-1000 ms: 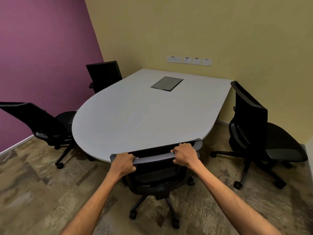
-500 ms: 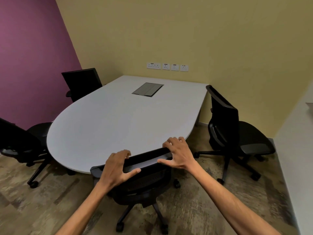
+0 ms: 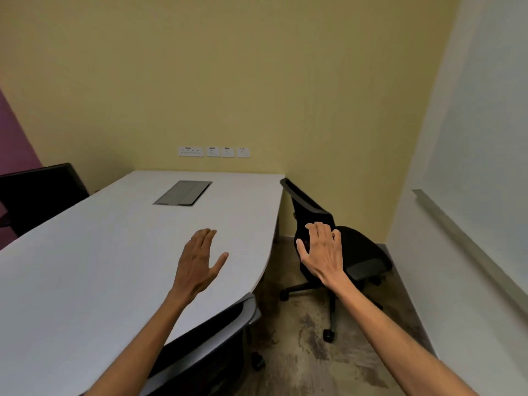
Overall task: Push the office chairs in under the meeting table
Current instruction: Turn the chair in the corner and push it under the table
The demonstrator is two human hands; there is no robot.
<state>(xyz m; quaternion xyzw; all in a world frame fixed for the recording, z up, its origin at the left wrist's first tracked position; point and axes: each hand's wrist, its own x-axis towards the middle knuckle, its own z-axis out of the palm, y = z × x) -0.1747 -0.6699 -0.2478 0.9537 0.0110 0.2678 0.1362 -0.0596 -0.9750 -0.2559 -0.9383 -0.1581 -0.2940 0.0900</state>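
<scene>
Both hands are raised with fingers spread and grasping nothing; the left hand (image 3: 200,261) hovers over the table (image 3: 94,267), the right hand (image 3: 324,252) in front of the pulled-out chair (image 3: 363,252). Beneath the left fingers (image 3: 204,238), the near chair (image 3: 217,332) sits tucked against the table's edge; beyond the right fingers (image 3: 320,232), the pulled-out chair stands clear of the table.

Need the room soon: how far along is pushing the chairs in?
Done: near chair sits tucked against the meeting table. In hand: nothing; left hand and right hand are open, raised toward the right-side chair. Left: that chair, standing clear of the table.
</scene>
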